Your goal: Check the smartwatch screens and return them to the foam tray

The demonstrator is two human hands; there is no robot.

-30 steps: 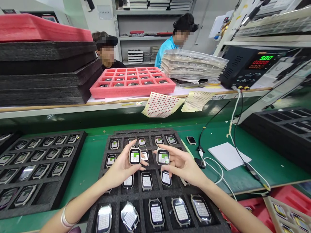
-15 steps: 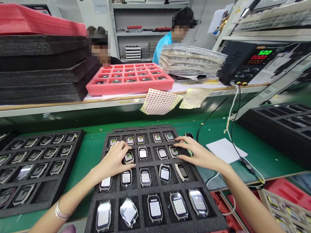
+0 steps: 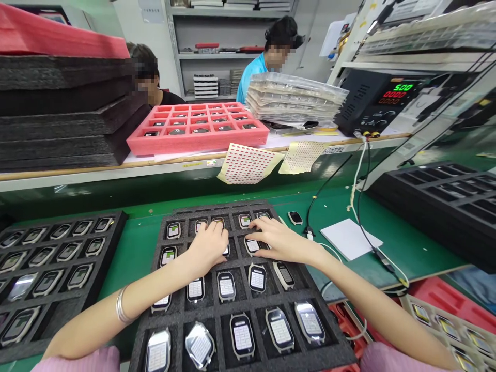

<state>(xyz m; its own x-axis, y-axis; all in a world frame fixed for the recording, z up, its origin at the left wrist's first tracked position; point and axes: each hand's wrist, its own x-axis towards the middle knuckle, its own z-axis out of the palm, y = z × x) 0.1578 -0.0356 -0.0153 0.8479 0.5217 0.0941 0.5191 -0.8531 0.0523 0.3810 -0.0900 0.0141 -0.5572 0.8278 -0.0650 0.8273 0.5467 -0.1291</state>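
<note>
A black foam tray (image 3: 215,309) lies in front of me, with a smartwatch body with a lit screen in each pocket. My left hand (image 3: 211,242) rests knuckles-up on the tray's second row. Its fingers curl down around a watch (image 3: 226,251) there. My right hand (image 3: 279,240) lies just to its right. Its fingers stretch flat towards the left, with the tips on a watch (image 3: 251,245) in the second row. A silver bracelet (image 3: 121,305) is on my left wrist.
A second black tray (image 3: 113,242) of watches lies at the left and an empty one (image 3: 445,196) at the right. A loose watch (image 3: 295,217), a white sheet (image 3: 349,238) and cables (image 3: 358,175) lie on the green mat. On the shelf stand a pink tray (image 3: 194,140) and a power supply (image 3: 372,103). Two people sit beyond it.
A second ago each hand held a watch up. Both were then set into the tray, and the hands have come together over the second row.
</note>
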